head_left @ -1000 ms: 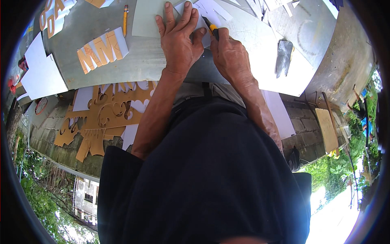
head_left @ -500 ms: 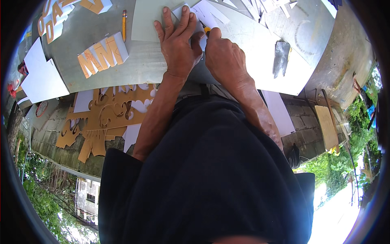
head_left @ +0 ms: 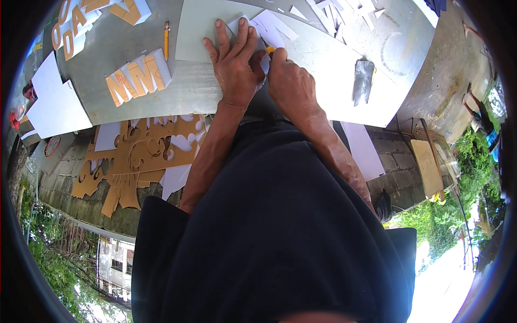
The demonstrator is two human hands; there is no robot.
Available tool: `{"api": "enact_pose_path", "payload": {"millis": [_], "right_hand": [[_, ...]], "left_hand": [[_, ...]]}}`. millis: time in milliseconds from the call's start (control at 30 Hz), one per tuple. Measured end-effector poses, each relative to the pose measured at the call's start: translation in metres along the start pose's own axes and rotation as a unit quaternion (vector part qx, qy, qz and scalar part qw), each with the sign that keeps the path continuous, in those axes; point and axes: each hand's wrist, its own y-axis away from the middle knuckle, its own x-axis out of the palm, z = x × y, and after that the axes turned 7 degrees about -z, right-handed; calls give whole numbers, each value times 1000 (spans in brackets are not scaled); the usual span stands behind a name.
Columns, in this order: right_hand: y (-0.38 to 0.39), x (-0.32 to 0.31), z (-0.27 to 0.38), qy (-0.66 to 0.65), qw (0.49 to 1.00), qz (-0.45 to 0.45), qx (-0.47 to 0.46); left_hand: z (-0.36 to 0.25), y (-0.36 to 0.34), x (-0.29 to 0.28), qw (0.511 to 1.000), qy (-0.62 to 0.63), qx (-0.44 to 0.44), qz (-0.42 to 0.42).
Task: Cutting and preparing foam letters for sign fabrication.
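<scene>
My left hand [head_left: 237,64] lies with fingers spread on a white board piece [head_left: 235,23], pressing it to the work surface. Close on its right, my right hand [head_left: 292,81] is closed round a yellow-handled cutter knife [head_left: 270,49]. The knife's tip is down by the left thumb, where the fingers hide most of the blade. A cut white strip [head_left: 267,28] lies just beyond the knife. Under both hands spreads a large pale sheet [head_left: 323,81].
Thick letters with orange-brown faces [head_left: 139,77] and a pencil [head_left: 166,40] lie left on the grey table [head_left: 107,54]. White offcuts [head_left: 334,16] are scattered far right, near a black strip [head_left: 363,81]. Brown cut-out boards [head_left: 145,151] sit below the table's near edge.
My right hand has drawn the knife slightly nearer to me. The left hand keeps its place on the white piece. The whole view has shifted a little.
</scene>
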Motion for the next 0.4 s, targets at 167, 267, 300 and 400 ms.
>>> {"api": "enact_pose_path", "payload": {"millis": [167,267,300,400], "right_hand": [[3,0,-2,-1,1000,-6,-3],[4,0,-3,0,1000,1,1],[5,0,-3,1,1000,0,0],[7,-2,-3,2,1000,16,10]], "left_hand": [[0,-2,2,1000,-3,-4,-1],[0,0,3,1000,-1,-3,3],[1,0,3,1000,-2,-4,3],[1,1,5,1000,1,-9,5]]}}
